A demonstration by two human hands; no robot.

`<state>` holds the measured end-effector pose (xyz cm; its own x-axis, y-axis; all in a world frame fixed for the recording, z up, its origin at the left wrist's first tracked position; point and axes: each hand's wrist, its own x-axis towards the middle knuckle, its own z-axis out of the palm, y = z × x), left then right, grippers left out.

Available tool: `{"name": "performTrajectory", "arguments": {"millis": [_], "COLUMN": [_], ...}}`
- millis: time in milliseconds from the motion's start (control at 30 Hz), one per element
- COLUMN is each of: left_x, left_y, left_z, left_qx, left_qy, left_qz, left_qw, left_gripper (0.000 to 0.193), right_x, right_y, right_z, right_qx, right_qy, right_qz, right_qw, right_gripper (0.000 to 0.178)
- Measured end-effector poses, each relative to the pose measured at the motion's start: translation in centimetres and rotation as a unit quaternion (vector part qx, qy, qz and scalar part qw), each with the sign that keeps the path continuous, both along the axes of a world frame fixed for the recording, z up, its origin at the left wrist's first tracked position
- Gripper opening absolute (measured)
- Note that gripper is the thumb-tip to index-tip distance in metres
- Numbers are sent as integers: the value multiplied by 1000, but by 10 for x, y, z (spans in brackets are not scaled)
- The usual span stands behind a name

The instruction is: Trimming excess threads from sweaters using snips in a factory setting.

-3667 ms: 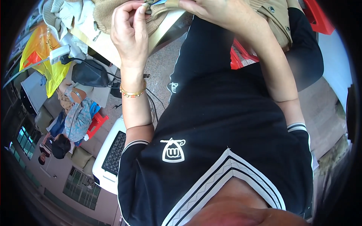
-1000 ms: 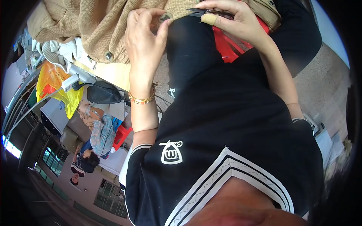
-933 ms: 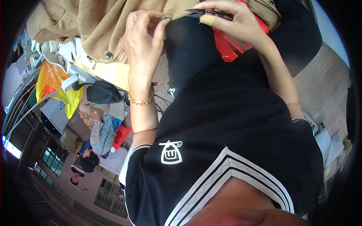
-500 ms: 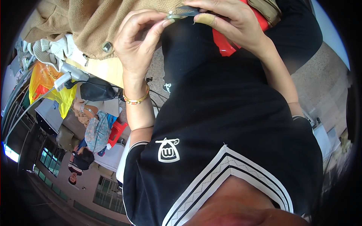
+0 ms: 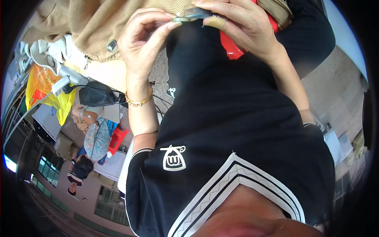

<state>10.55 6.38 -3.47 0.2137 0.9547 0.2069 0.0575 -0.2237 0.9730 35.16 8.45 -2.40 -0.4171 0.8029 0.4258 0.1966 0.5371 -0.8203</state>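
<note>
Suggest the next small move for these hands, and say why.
Probably a small, careful snip beside the button, the left hand holding it steady. That hand pinches the button near the tan knit, and the right hand holds the snips close by the button's edge. Any thread is too small to see.

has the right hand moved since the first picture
Yes. Measured against the red plastic stool, the right hand has shifted rightward and down the picture, closer to the person's body.

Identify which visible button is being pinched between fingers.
The button at the tips of the left hand, near the cutting tool in the right hand. The other button lies on the tan knit, ungripped.
</note>
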Motion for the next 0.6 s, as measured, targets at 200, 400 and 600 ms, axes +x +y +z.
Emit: {"name": "performTrajectory", "arguments": {"millis": [200,400,600], "left_x": [24,62,60], "left_y": [5,-7,-13], "left_z": [7,-2,8], "left_qx": [123,75,41], "left_qy": [225,314,411], "left_qz": [22,167,165], "left_qw": [966,932,896], "left_gripper": [25,27,27], "right_x": [5,36,40], "right_y": [-1,-6,7], "right_z": [-22,-55,-62], "right_qx": [-73,-110,-85], "right_qy": [-25,-43,-20], "right_qz": [-30,-54,-97], "right_qw": [997,992,991], "right_gripper": [32,29,28]}}
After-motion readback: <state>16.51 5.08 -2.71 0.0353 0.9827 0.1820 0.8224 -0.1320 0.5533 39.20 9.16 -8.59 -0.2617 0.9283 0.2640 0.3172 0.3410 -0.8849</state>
